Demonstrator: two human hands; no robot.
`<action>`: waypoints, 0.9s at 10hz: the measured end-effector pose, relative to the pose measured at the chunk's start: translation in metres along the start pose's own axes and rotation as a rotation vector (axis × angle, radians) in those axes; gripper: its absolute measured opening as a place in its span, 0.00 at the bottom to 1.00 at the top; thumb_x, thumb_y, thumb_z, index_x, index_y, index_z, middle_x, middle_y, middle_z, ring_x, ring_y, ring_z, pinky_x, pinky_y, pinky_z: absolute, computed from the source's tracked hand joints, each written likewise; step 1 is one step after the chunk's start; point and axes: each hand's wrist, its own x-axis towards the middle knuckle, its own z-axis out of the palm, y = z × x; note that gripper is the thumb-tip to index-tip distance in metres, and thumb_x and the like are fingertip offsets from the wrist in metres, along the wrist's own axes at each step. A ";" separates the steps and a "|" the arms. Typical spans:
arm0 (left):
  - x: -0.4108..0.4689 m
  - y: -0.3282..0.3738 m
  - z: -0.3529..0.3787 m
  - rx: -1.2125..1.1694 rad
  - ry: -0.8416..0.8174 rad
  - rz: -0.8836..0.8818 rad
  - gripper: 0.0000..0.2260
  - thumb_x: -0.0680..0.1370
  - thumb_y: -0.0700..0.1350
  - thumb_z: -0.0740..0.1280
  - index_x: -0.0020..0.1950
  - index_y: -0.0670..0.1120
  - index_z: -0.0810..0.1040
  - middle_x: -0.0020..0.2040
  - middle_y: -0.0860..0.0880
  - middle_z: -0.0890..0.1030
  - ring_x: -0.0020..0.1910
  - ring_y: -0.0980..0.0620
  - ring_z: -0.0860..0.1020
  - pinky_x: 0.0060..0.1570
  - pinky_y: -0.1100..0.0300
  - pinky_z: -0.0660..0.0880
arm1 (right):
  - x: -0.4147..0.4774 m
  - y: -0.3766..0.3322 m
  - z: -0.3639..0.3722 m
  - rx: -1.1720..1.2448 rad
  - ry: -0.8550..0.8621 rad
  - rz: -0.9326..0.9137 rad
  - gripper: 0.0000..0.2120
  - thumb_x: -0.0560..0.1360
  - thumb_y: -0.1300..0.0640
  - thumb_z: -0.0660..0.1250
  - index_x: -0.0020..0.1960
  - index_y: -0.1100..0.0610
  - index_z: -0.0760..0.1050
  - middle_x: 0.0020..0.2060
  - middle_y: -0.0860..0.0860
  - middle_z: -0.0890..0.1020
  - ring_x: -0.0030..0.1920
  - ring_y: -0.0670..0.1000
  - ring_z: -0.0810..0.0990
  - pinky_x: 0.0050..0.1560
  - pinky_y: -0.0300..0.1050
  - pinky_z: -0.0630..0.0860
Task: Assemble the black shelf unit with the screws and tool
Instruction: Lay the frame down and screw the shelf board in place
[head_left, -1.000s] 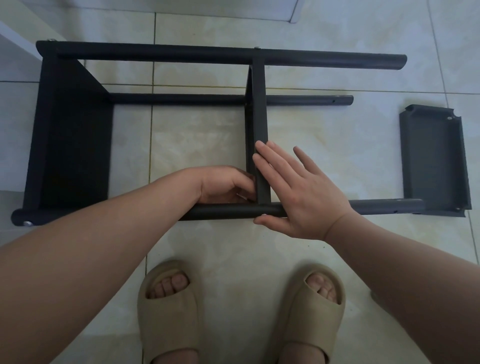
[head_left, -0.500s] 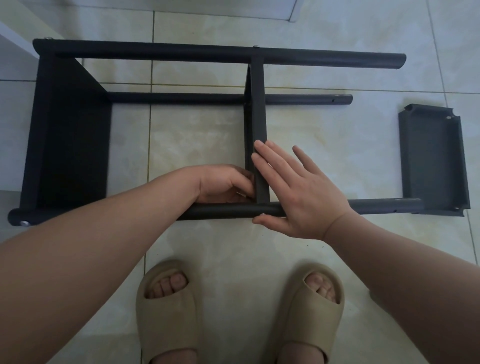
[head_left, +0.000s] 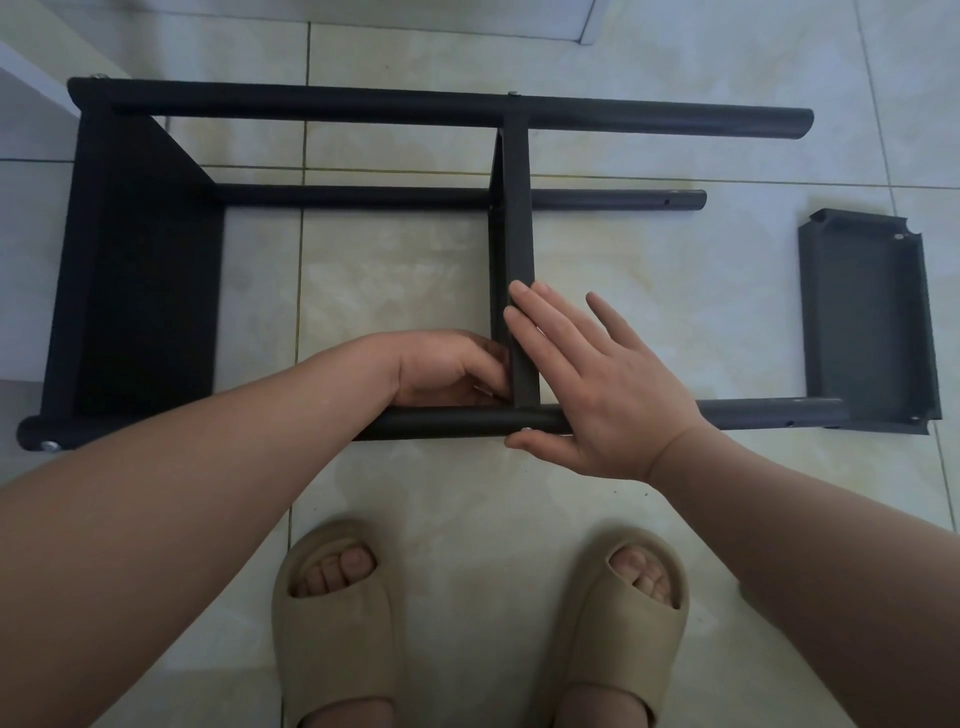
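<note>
The black shelf unit lies on its side on the tiled floor, with its near pole (head_left: 457, 423) running left to right in front of me. My left hand (head_left: 447, 369) reaches in behind that pole. Its curled fingers pinch a small silvery metal piece (head_left: 483, 391) against the middle shelf panel (head_left: 517, 208). My right hand (head_left: 597, 384) lies flat, straight fingers pressed on the panel's edge and across the pole. Its thumb sits just below a screw head (head_left: 525, 430) in the pole. A loose dark shelf panel (head_left: 867, 322) lies at the pole's right end.
The unit's solid end panel (head_left: 145, 270) stands at the left, and the far pole (head_left: 363, 106) and a lower pole (head_left: 623, 200) lie behind. My feet in beige sandals (head_left: 337, 613) stand close to the near pole. A pale furniture edge (head_left: 26, 78) is at the far left.
Both hands stay where they were on the middle panel and the near pole. Only my view has shifted slightly.
</note>
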 end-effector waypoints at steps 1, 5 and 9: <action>0.000 -0.002 0.001 0.079 0.016 0.002 0.07 0.76 0.34 0.63 0.50 0.36 0.80 0.43 0.42 0.81 0.41 0.49 0.81 0.43 0.60 0.79 | 0.000 -0.001 0.000 -0.002 -0.001 -0.001 0.46 0.77 0.29 0.55 0.81 0.62 0.58 0.81 0.56 0.56 0.81 0.56 0.54 0.76 0.64 0.59; -0.004 0.002 0.001 0.039 0.015 0.047 0.10 0.76 0.27 0.59 0.43 0.39 0.76 0.31 0.48 0.80 0.30 0.53 0.80 0.33 0.64 0.76 | 0.000 -0.001 -0.002 -0.002 -0.016 0.004 0.46 0.77 0.29 0.54 0.81 0.62 0.57 0.81 0.56 0.55 0.81 0.56 0.53 0.76 0.64 0.59; 0.000 -0.004 -0.001 0.115 0.073 0.036 0.06 0.69 0.38 0.67 0.37 0.44 0.84 0.35 0.46 0.83 0.34 0.52 0.82 0.35 0.63 0.77 | 0.000 -0.001 -0.001 -0.003 -0.006 0.003 0.46 0.77 0.29 0.55 0.80 0.62 0.58 0.81 0.57 0.56 0.81 0.56 0.54 0.76 0.64 0.60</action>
